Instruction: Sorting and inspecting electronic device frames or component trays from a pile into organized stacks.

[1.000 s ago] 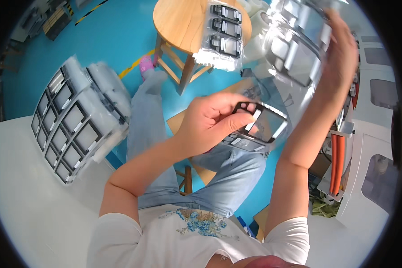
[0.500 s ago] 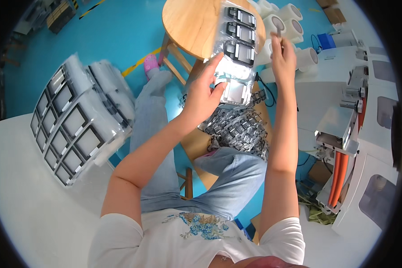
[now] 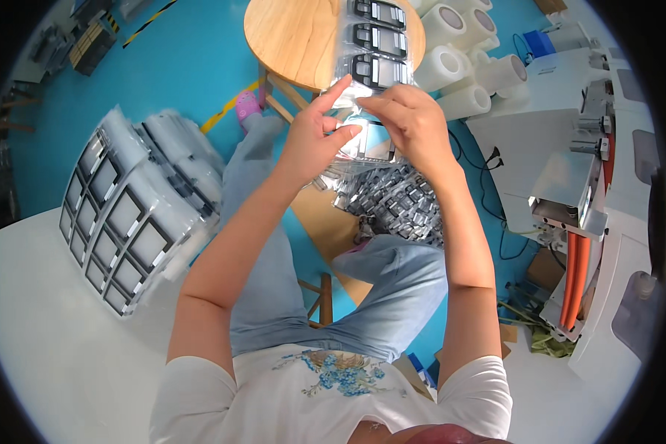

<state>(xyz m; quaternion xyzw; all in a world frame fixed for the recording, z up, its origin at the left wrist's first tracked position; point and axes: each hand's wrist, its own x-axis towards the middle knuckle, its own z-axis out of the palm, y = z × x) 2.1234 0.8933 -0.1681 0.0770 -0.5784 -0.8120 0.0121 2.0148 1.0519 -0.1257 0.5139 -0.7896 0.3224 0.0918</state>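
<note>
A clear plastic sheet [image 3: 381, 44] carries a row of black-rimmed rectangular pieces with pale middles and reaches over the near side of a round wooden stool. My left hand [image 3: 311, 140] grips its left edge, thumb and index finger spread along it. Over the sheet's lower part, my right hand [image 3: 414, 126] is closed in a pinch, its fingertips close to the left index finger. Whatever the pinch holds is too hidden to make out. Glare washes out part of the sheet between the hands. Just below hangs or lies a heap of small black frame pieces [image 3: 392, 203].
The round stool [image 3: 292, 37] stands ahead. White film rolls [image 3: 444, 70] are piled at its right. Stacked sheets with black-framed windows [image 3: 126, 222] lie on the white table [image 3: 37, 296] at left. A white machine [image 3: 525, 155] with orange tubes [image 3: 574, 281] and cables stands at right.
My right hand has come left and down from beside the rolls onto the sheet. My left hand and the sheet have shifted slightly left in the view.
</note>
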